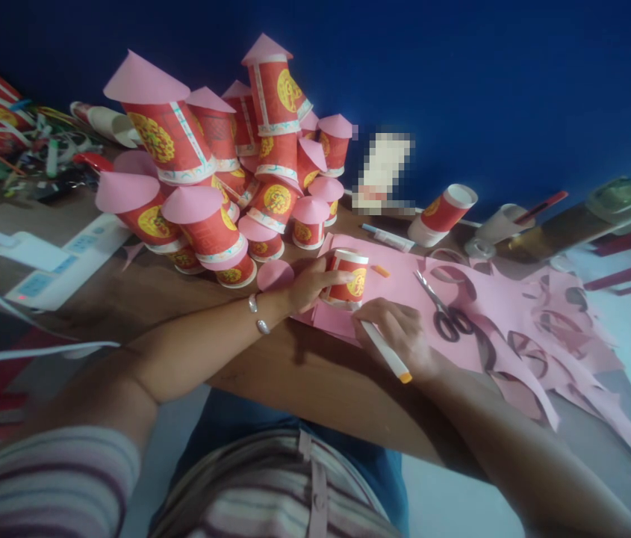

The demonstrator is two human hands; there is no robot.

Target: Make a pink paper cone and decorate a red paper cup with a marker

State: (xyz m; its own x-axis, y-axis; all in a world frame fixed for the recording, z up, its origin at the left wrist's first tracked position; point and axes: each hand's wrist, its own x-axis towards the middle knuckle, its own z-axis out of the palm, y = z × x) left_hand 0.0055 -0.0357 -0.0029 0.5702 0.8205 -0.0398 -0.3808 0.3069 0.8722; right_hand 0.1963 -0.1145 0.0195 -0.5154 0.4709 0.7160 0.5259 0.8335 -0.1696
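My left hand [312, 286] is wrapped round a red paper cup [348, 278] with a yellow round print, holding it just above the pink paper. In my right hand [393, 332] is a marker [387, 351] with a white barrel and an orange end; its tip is hidden behind my fingers, close to the cup's lower edge. An orange marker cap [381, 270] lies on the pink paper [399, 261] just beyond the cup. Black-handled scissors [449, 317] rest on the paper to the right, blades apart. A pink paper disc [275, 276] is left of my left hand.
Many red cups with pink cone tops [197, 217] are stacked at the back left. A white power strip [63, 261] with a cable lies farther left. Pink paper scraps [550, 329] spread rightward. Stacked cups [443, 215] and a roll of tape [480, 248] stand near the blue wall.
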